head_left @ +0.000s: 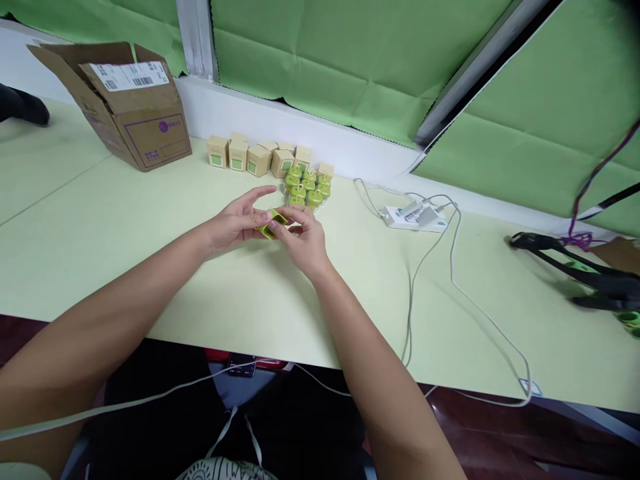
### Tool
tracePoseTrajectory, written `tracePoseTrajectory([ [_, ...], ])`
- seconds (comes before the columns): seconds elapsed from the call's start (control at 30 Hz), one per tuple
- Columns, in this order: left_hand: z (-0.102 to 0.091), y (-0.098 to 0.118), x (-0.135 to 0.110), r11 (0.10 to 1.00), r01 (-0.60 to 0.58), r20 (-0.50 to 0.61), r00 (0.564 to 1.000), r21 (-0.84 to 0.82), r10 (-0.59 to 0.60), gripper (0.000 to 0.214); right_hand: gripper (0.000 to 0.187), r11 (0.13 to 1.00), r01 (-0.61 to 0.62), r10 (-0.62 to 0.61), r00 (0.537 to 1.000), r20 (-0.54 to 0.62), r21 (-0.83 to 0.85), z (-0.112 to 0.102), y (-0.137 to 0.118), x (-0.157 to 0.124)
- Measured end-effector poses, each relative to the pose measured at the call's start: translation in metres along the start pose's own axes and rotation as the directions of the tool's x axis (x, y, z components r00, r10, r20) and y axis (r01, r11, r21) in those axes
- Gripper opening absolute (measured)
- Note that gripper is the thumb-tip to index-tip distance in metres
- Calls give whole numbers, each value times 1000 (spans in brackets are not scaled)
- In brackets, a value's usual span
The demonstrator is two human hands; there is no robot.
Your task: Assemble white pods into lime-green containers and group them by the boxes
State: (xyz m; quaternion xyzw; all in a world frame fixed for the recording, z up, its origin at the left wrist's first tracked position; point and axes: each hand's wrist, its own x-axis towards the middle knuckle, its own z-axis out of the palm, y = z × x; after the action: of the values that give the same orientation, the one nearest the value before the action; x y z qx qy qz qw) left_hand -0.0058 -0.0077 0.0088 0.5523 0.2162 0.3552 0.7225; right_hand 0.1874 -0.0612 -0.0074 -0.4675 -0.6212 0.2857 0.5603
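Note:
Above the table, both hands hold a small yellow-green square piece [271,231] with a dark, hollow-looking middle; its exact kind is too small to tell. My left hand [239,217] grips its left side with the thumb on top, while the index finger stretches away. From the other side, my right hand [306,239] pinches it between thumb and curled fingers. Just beyond the right hand stands a cluster of small green-capped containers [315,197] with loops on top. Behind them are several small brown cardboard boxes [258,160] with green labels.
A large open carton [145,123] stands at the back left. To the right, a white power strip [416,217] trails cables [454,267] across the table [370,293] and over its front edge. A black frame-like object [585,270] lies at the far right. A phone [242,365] is below the edge.

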Motion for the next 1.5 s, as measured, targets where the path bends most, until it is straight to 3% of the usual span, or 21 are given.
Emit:
tracePoseTrajectory([
  [0.23, 3, 3, -1, 998, 66, 25, 998, -17, -66, 100, 22, 998, 61, -59, 996, 70, -30, -2, -4, -1],
  [0.6, 8, 3, -2, 998, 49, -35, 998, -44, -50, 80, 20, 996, 40, -38, 999, 21, -77, -1, -12, -1],
  [0.9, 12, 1, -2, 995, 67, -51, 996, -79, -71, 80, 18, 994, 69, -69, 998, 7, -86, -1, -12, -2],
  [1.1, 15, 2, -2, 995, 67, -48, 996, -79, -71, 75, 19, 998, -2, 3, 1000, 14, -60, -1, -11, 0],
  [1.3, 15, -2, -1, 994, 76, -48, 996, -79, -80, 71, 19, 986, 40, -42, 999, -9, -164, 0, -14, -3],
  [1.5, 18, 2, 0, 998, 33, -121, 992, -44, -38, 61, 29, 991, -130, 127, 987, -94, -34, 2, -7, -1],
])
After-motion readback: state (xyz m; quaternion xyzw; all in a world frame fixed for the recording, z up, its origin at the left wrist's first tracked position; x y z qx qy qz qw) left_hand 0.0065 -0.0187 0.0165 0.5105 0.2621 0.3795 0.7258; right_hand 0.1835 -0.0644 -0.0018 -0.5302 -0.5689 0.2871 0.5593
